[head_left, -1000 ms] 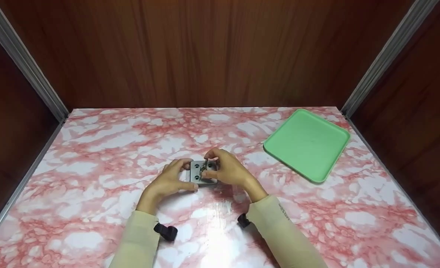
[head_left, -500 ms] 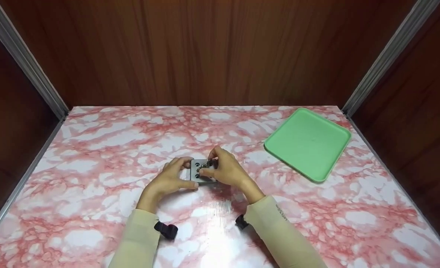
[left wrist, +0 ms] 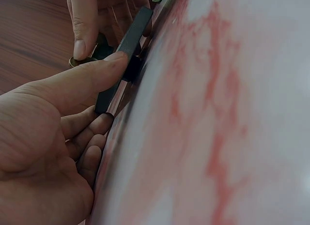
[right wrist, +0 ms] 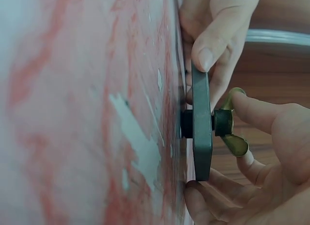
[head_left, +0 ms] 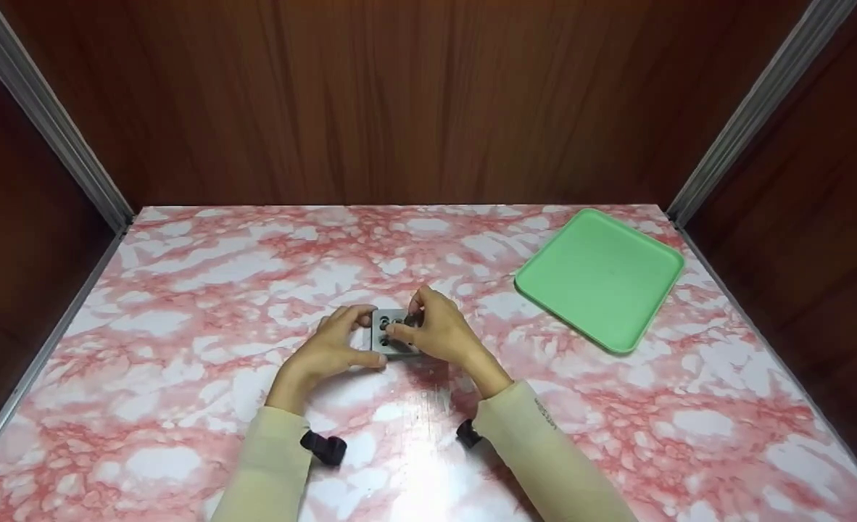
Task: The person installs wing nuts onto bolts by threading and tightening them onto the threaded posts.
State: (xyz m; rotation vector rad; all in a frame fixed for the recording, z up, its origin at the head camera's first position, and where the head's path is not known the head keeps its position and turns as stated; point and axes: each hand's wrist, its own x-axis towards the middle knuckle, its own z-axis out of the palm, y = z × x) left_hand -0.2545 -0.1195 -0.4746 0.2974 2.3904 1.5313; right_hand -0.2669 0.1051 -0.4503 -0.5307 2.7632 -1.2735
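Now the wing nut (right wrist: 236, 145) farther round in the right hand (head_left: 439, 330)

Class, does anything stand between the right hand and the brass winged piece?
Nothing visible does: the right hand touches the brass winged piece directly. The left hand grips the grey plate opposite, out of the way.

A flat, holed grey plate (right wrist: 202, 123) lies level just above the table (head_left: 182, 406), with a brass wing nut (right wrist: 236, 145) and dark collar (right wrist: 223, 122) over its top face.
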